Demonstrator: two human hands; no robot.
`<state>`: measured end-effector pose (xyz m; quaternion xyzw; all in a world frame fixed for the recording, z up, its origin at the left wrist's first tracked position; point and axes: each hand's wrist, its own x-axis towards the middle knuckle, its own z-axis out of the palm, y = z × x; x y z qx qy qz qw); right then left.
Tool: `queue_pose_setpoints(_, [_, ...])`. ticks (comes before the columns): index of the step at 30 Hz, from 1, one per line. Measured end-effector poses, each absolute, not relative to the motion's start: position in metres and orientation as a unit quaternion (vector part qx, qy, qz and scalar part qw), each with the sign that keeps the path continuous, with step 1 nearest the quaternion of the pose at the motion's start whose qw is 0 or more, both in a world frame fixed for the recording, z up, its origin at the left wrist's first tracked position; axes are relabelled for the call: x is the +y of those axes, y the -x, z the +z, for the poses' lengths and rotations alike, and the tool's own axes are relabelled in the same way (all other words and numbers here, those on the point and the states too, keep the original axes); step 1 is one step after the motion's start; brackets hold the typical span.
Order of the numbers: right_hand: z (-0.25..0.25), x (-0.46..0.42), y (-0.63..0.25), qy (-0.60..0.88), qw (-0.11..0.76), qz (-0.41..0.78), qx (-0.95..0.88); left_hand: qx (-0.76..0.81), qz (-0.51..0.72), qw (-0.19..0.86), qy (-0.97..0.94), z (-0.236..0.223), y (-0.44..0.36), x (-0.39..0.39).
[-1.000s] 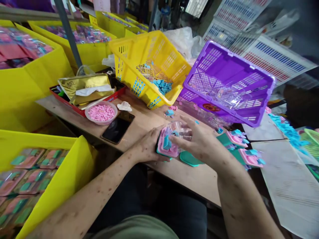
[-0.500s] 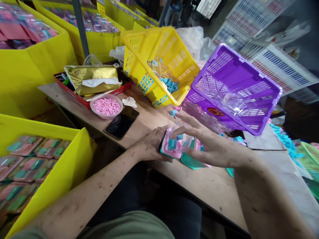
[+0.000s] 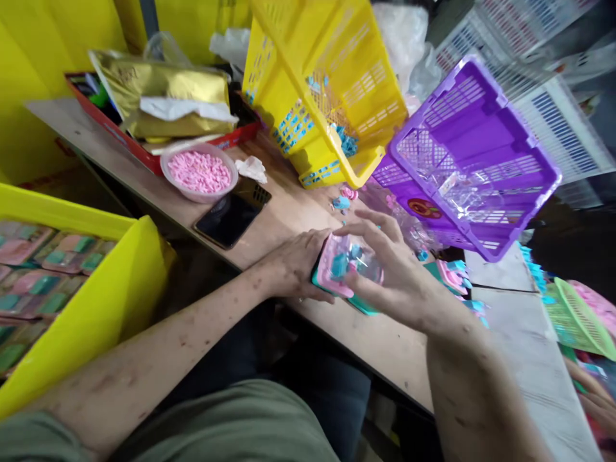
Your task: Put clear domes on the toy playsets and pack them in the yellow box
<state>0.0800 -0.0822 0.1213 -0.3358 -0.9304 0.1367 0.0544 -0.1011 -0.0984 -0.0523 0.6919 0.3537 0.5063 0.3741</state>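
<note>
My left hand (image 3: pixel 299 264) is wrapped round the near side of a small pink and teal plastic case (image 3: pixel 332 285), which sits tilted at the table's front edge. Small blue pieces show inside the case. Over it lies a clear plastic cover (image 3: pixel 368 264), gripped between the thumb and curved fingers of my right hand (image 3: pixel 402 273). Whether the cover is fully seated on the case, I cannot tell. Just beyond my right hand is another pink and teal case (image 3: pixel 447 277) with blue parts, partly hidden by my wrist.
A yellow basket (image 3: pixel 332 170) with blue pieces and a purple basket (image 3: pixel 474 234) of clear covers lean at the back. To the left are a bowl of pink pieces (image 3: pixel 199 172), a phone (image 3: pixel 233 215) and a yellow bin (image 3: pixel 129 256) of packed cases. A co-worker's hand (image 3: pixel 597 391) shows at right.
My right hand has come down and closer to my left, bringing its fingers round the clear cover on the case. The camera view has shifted, and a co-worker's hand now shows at the right edge.
</note>
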Motion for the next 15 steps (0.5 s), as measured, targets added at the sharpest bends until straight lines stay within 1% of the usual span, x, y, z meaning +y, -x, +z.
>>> queue_pose_setpoints(5, [0.099, -0.09, -0.069, 0.395, 0.116, 0.121, -0.903, 0.358, 0.501, 0.339, -0.712, -0.058, 0.1, -0.099])
queue_pose_setpoints(9, [0.101, -0.095, -0.078, 0.38, 0.205, 0.114, -0.895, 0.358, 0.499, 0.332, -0.716, -0.056, 0.1, -0.102])
queue_pose_setpoints(11, [0.104, -0.095, -0.082, 0.371, 0.223, 0.081, -0.898, 0.363, 0.497, 0.331, -0.715, -0.057, 0.098, -0.101])
queue_pose_setpoints(15, [0.1, -0.095, -0.08, 0.357, 0.228, 0.023, -0.906, 0.38, 0.508, 0.303, -0.711, -0.065, 0.09, -0.098])
